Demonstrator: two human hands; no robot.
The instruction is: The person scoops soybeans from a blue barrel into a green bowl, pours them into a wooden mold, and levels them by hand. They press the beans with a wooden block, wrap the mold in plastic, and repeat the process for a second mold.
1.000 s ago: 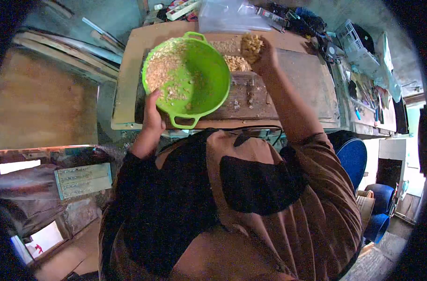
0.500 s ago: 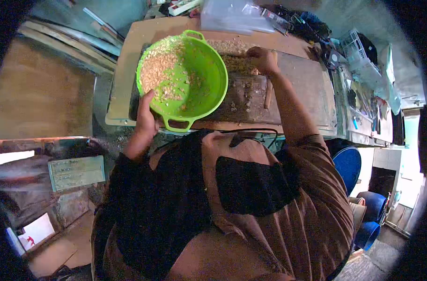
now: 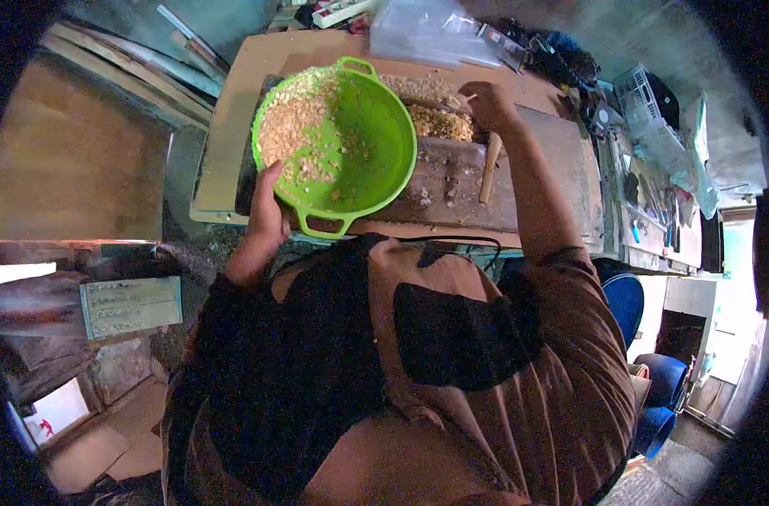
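My left hand grips the near left rim of a lime-green two-handled basin, thumb over the edge. Pale, chopped, crumbly bits are heaped along the basin's left side, with loose ones scattered on its floor. My right hand is over the far right part of a dark wooden board, its fingers curled and drawn together. Whatever they hold is too small to make out. Below those fingers lies a golden, nubbly strip, and behind it a paler crumbly strip. A wooden stick rests right of the strips.
The board lies on a worktable. Clear plastic sheets and dark clutter sit at its back. To the right are a grey crate and a side bench with tools; blue barrels stand lower down.
My right hand has shifted slightly right and back, uncovering more of the golden strip, which looks brighter now. My left hand keeps its hold on the basin. The whole view has shifted a little.
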